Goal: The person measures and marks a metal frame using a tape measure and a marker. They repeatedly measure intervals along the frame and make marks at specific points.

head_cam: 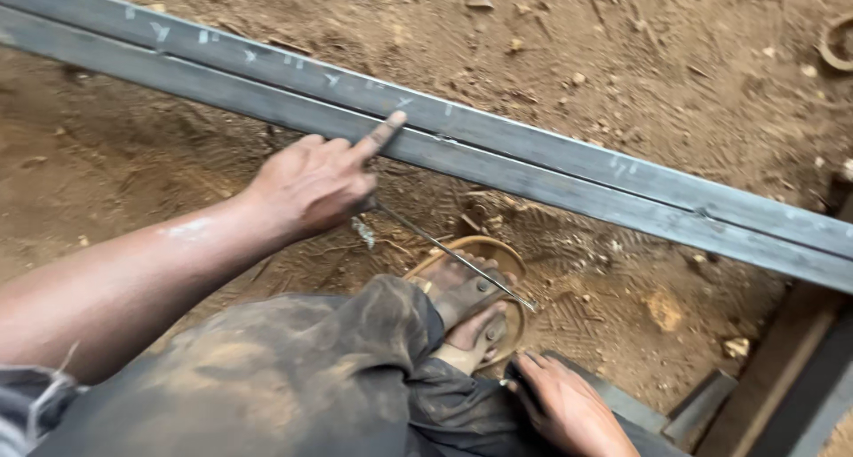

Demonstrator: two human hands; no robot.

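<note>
Steel bars [533, 159] are touched by the left hand's [311, 186] forefinger, a thin rod [453, 257] gripped beneath, apparently for marking; the right hand [564, 408] rests loosely on metal [635, 408].

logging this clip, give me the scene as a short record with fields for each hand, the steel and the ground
left hand: index finger stretched onto the steel bars, thin rod gripped beneath
right hand: resting flat on a dark metal piece by the knee
steel bars: two long grey lengths side by side, crossing the view with pale chalk marks
foot: in a sandal under the rod
ground: brown dirt, scattered debris
</note>
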